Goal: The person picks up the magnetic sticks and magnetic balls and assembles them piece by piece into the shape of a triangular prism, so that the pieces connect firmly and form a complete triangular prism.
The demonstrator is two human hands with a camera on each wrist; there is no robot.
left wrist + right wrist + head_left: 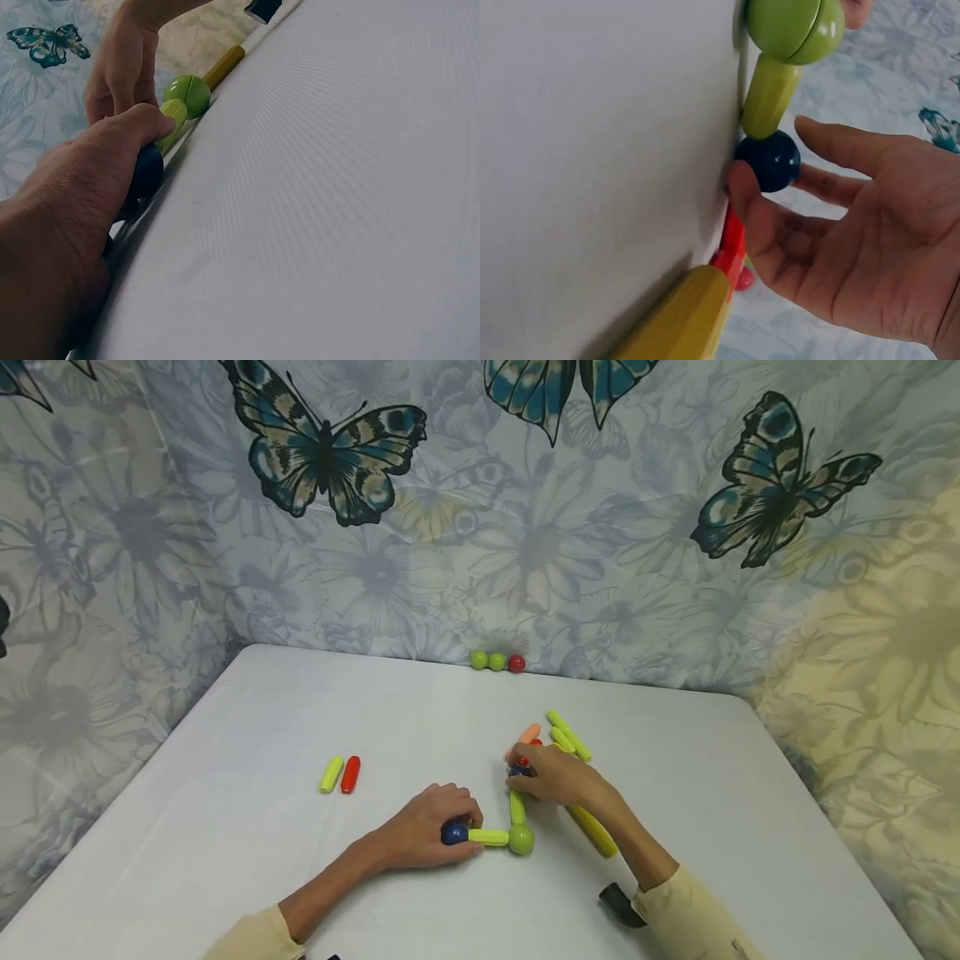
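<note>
An L-shaped piece of ball-and-stick building toy lies on the white table (247,843). Its corner is a light green ball (521,839), with a yellow-green stick (489,837) running left to a dark blue ball (453,832). My left hand (423,828) curls around that blue ball, thumb along the stick. A second yellow-green stick (517,808) leads away from the corner to another dark blue ball (769,161). The fingers of my right hand (558,774) bend around this ball, partly covering it in the head view. Red sticks (731,244) lie just beyond it.
A yellow-green stick (331,774) and a red stick (350,774) lie at the left. Several yellow-green sticks (570,735) and an orange stick (529,733) are behind my right hand. A longer yellow stick (592,832) lies under the forearm, near a black object (621,906). Two green balls (497,662) and a red ball (516,663) line the back edge.
</note>
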